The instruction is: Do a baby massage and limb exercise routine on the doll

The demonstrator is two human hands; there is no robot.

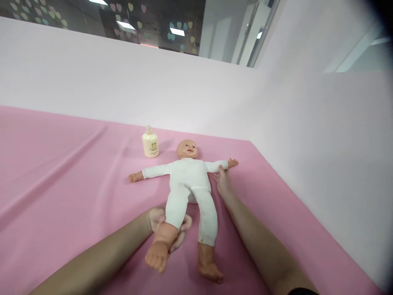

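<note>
A baby doll (189, 174) in a white cloth suit lies on its back, arms spread wide, its head away from me and its feet toward me. My left hand (156, 217) is wrapped around the doll's lower leg on the left, with fingers curled under it just above the bare foot; that foot is lifted toward me. On the right, my right hand (223, 182) grips the doll's outstretched arm near the wrist, thumb on the white sleeve and the other fingers partly hidden beneath. The doll's other leg lies alongside, not held.
A cream-coloured bottle (150, 144) with a dark printed label stands left of the doll's head. Everything rests on a pink sheet (73, 172) with a few creases. White walls (123, 82) rise behind and to the right, with a window (153, 24) above.
</note>
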